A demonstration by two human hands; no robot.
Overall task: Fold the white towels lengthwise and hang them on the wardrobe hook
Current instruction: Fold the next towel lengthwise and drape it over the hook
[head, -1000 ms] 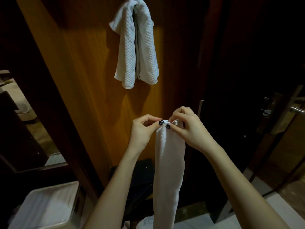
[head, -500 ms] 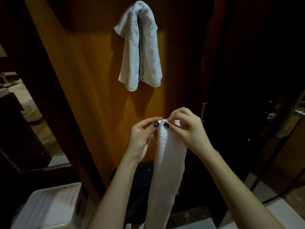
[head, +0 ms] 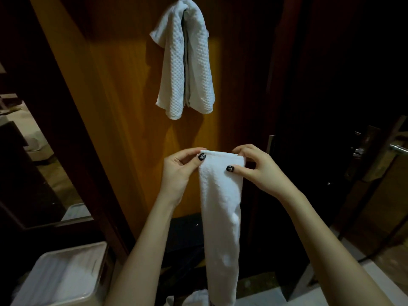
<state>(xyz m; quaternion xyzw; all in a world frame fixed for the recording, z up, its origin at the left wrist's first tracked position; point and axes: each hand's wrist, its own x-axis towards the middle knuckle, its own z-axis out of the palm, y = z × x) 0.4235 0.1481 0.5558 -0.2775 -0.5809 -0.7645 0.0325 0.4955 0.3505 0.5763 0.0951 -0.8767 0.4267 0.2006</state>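
Note:
A narrow folded white towel (head: 220, 208) hangs straight down in front of me. My left hand (head: 181, 171) pinches its top left corner and my right hand (head: 258, 168) pinches its top right corner, so the top edge lies flat between them. Higher up, a waffle-textured white towel (head: 185, 62) hangs doubled over on the orange wooden wardrobe door (head: 123, 107). The hook itself is hidden under that towel.
A white lidded bin (head: 64, 277) stands at the lower left. More white cloth (head: 194, 297) lies at the bottom edge. A dark door with a metal handle (head: 397, 149) is at the right. A dark box (head: 185, 233) sits at the wardrobe's foot.
My hands have moved apart along the towel's top edge, spreading it from a bunched point into a flat straight edge. The view has tilted slightly.

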